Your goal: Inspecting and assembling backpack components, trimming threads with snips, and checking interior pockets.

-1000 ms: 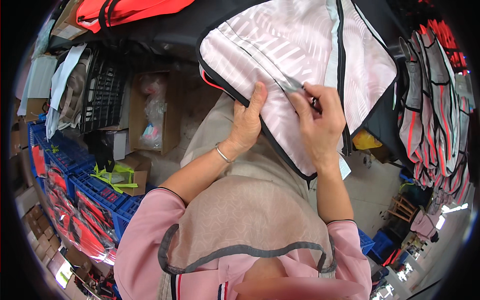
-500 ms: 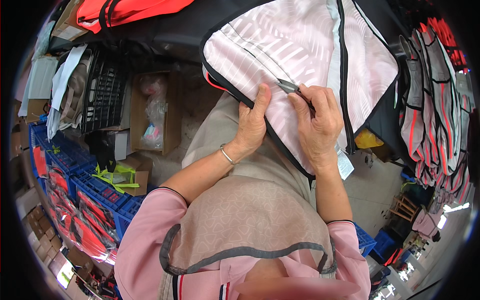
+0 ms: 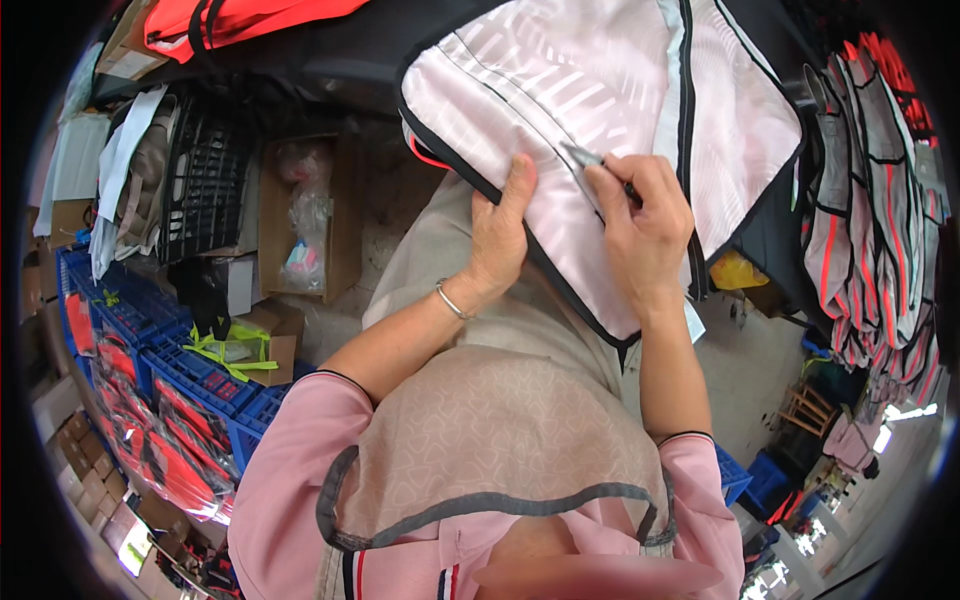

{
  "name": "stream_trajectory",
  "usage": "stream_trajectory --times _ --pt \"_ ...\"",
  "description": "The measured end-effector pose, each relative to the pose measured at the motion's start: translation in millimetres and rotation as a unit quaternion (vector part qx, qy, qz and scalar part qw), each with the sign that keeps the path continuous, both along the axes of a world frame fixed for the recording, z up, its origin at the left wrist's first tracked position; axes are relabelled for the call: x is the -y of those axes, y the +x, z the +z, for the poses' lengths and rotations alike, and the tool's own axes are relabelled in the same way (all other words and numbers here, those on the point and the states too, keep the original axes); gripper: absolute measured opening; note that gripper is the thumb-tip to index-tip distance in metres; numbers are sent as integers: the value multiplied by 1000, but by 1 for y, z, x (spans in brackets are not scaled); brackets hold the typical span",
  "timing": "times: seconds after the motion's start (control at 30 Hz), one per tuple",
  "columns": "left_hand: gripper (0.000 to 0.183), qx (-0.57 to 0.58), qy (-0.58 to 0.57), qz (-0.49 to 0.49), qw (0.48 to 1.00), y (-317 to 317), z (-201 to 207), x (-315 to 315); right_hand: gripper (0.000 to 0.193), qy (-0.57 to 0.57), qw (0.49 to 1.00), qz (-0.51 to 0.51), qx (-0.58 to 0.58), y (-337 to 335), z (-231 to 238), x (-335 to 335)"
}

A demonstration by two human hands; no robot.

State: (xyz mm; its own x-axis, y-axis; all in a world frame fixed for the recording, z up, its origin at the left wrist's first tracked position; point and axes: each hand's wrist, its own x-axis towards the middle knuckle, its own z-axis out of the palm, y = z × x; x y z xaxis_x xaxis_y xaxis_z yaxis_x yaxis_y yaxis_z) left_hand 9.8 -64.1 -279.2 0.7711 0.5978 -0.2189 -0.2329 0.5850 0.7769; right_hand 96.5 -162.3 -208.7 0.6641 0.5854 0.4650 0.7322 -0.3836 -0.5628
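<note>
A pale pink fabric piece [image 3: 570, 80] with black-bound edges lies partly over my lap and partly on a dark work surface. Its lower left edge is pinched in my left hand [image 3: 500, 235], thumb on top and the fingers hidden underneath. In my right hand [image 3: 648, 230] is a pair of small thread snips [image 3: 584, 155], the pointed tip directed up and left over the fabric, close to a dark seam line. A black strip [image 3: 687, 120] runs down the fabric right of that hand. A white label [image 3: 694, 320] peeks out behind my right wrist.
Bright orange fabric [image 3: 260, 20] lies on the dark surface [image 3: 390, 50] at the upper left. Below it stand a black crate [image 3: 205, 170] and a cardboard box [image 3: 345, 220] holding plastic bags. Blue crates [image 3: 200, 370] are stacked at the left. Grey-and-orange pieces [image 3: 860, 220] hang at the right.
The snips have risen slightly off the fabric and shifted right, their blades now looking closer together. My left hand keeps its hold on the edge, moving slightly left.
</note>
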Motion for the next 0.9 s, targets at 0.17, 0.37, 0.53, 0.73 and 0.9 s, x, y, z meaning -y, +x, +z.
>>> stream_trajectory --times 0.17,0.37,0.53,0.73,0.9 --pt "60 -26 105 -118 987 -12 -12 -8 18 137 959 -67 -237 20 -50 -8" --pt "51 -78 58 -163 982 -9 -14 -10 19 192 937 -63 -285 21 -50 -1" --pt "47 24 -96 -120 988 -5 4 -1 17 52 983 -106 -142 -11 3 40" --pt "46 34 -100 -117 987 -3 12 6 29 -54 992 -46 101 -18 1 56" --pt "43 28 -97 -107 989 -2 16 8 26 -70 987 -49 133 -17 4 52"
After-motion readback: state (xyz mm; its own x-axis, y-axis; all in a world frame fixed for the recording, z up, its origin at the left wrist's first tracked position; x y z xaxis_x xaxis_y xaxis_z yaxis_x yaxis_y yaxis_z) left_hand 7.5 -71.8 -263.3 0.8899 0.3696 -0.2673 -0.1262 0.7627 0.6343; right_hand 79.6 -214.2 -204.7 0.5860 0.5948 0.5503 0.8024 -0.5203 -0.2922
